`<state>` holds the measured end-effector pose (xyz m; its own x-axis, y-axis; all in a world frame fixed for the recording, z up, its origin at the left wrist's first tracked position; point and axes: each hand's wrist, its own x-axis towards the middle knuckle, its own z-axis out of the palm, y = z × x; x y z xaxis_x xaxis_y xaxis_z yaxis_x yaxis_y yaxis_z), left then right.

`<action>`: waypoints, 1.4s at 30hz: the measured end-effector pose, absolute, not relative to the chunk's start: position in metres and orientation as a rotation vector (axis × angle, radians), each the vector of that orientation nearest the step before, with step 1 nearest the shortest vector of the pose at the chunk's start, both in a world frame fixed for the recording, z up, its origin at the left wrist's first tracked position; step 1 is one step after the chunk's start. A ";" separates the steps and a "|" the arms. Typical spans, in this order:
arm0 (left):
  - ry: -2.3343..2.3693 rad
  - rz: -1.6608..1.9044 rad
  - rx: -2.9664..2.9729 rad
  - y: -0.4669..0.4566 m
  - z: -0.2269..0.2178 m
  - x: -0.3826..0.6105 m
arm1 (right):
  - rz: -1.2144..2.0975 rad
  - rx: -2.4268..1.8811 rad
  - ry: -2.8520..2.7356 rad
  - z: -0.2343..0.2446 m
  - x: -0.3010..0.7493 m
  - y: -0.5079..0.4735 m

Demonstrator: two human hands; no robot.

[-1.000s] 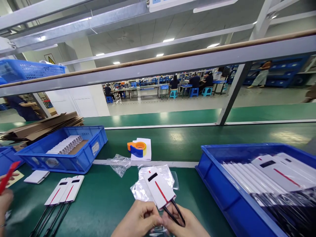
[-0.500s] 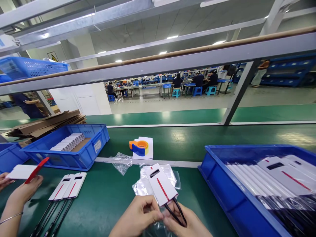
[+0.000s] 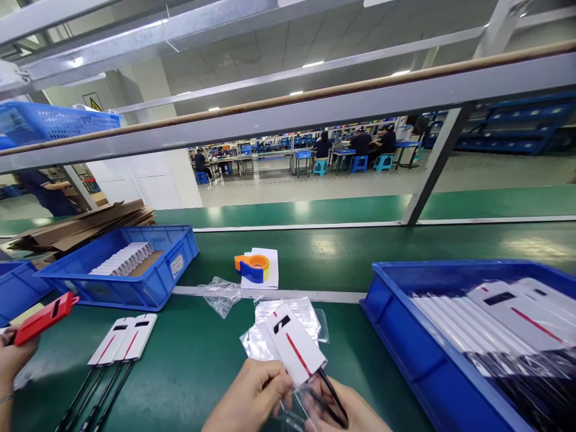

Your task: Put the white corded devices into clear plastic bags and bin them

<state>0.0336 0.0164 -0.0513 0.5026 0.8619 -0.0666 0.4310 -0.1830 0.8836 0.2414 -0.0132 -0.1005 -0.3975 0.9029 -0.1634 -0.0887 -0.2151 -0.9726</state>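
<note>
Both hands, left hand (image 3: 252, 399) and right hand (image 3: 348, 411), pinch a flat white card (image 3: 294, 351) with thin black cords into crinkly clear bag (image 3: 310, 402); smooth green bench (image 3: 189, 366) open leftward.

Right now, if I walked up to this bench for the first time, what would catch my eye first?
Front and centre, the left hand and right hand hold a white card with a red stripe and black cords over clear bags. To the right sits a big blue bin packed with the same cards. At the far left, another person's hand grips a red card.
</note>
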 end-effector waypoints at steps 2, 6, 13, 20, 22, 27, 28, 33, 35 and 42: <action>1.018 0.531 1.789 0.015 -0.051 0.036 | 1.659 -1.048 -1.266 -0.096 0.239 -0.011; 0.983 0.565 1.721 0.014 -0.060 0.038 | 1.537 -1.043 -1.325 -0.090 0.237 -0.005; 1.069 0.726 1.670 0.026 -0.076 0.023 | 1.082 -1.284 -1.664 -0.091 0.237 -0.011; 1.181 0.884 1.501 0.030 -0.077 -0.027 | -0.420 -1.280 -2.028 -0.099 0.256 0.000; 1.209 0.891 1.467 0.027 -0.077 -0.038 | -0.548 -1.228 -2.023 -0.097 0.256 0.004; 1.259 0.914 1.430 0.022 -0.075 -0.051 | -0.354 -1.222 -2.061 -0.092 0.245 0.002; 1.259 0.920 1.428 0.022 -0.074 -0.052 | -0.283 -1.236 -2.055 -0.093 0.244 0.001; 1.252 0.938 1.438 0.024 -0.072 -0.052 | -0.068 -1.282 -2.004 -0.097 0.246 -0.004; 1.247 0.933 1.443 0.024 -0.072 -0.052 | -0.132 -1.281 -2.004 -0.095 0.248 -0.004; 1.270 0.906 1.453 0.025 -0.074 -0.052 | -0.218 -1.224 -1.957 -0.091 0.249 -0.006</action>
<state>-0.0522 0.0245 -0.0740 0.1796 0.9819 -0.0603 0.2622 0.0113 0.9650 0.2493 -0.0060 -0.0910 -0.2119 0.6799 0.7021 0.8176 0.5168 -0.2537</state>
